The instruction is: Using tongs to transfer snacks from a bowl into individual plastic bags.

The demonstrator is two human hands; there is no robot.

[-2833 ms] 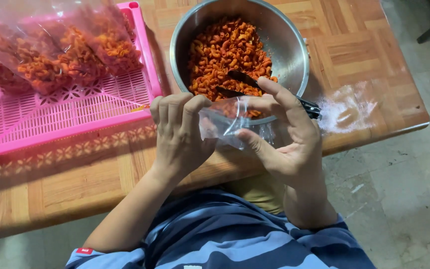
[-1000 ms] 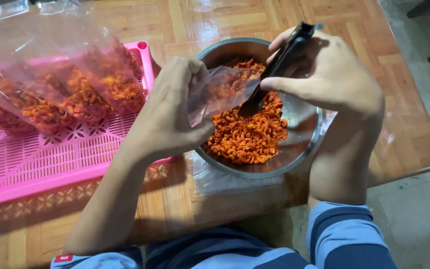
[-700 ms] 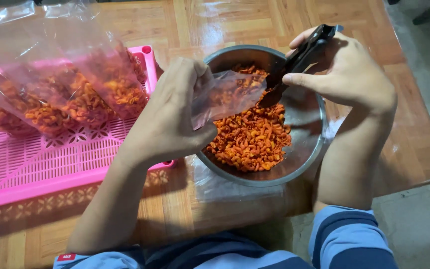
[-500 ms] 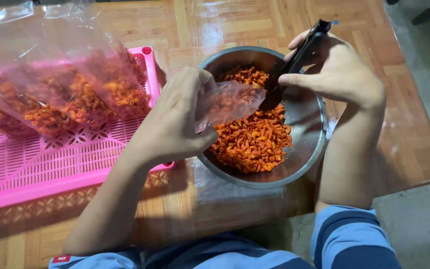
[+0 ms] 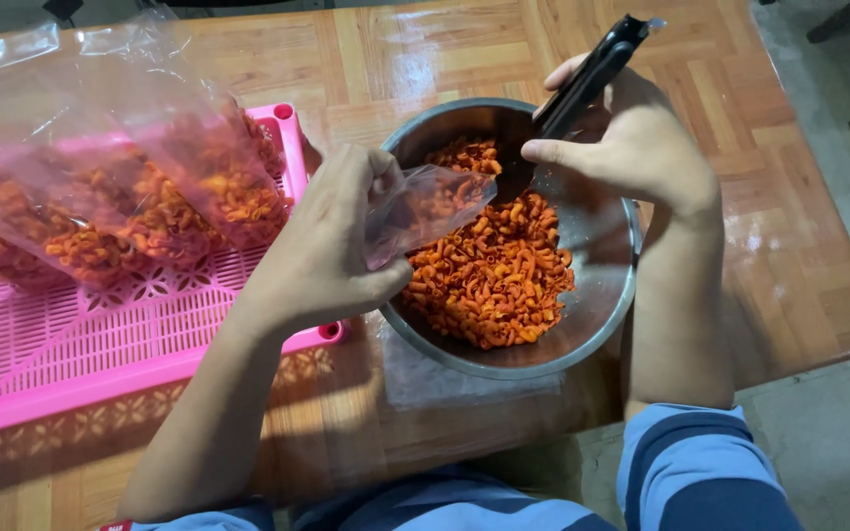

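My left hand (image 5: 332,241) holds a small clear plastic bag (image 5: 425,206) by its mouth, tilted over the near-left side of a steel bowl (image 5: 597,305). The bowl holds orange-red curled snack pieces (image 5: 494,275). My right hand (image 5: 632,143) grips a black-handled scoop (image 5: 587,74) whose head dips into the bowl right beside the bag's opening. The scoop's head is mostly hidden behind the bag and my fingers.
A pink slotted plastic tray (image 5: 100,339) at the left carries several clear bags filled with the same snack (image 5: 140,211). All stand on a wooden parquet table (image 5: 415,59). A flat clear plastic sheet (image 5: 445,379) lies under the bowl's near side. Table edge and floor are at the right.
My right hand has lifted the scoop's handle more upright and drawn it slightly back from the bag. The left hand keeps the bag over the bowl in nearly the same place.
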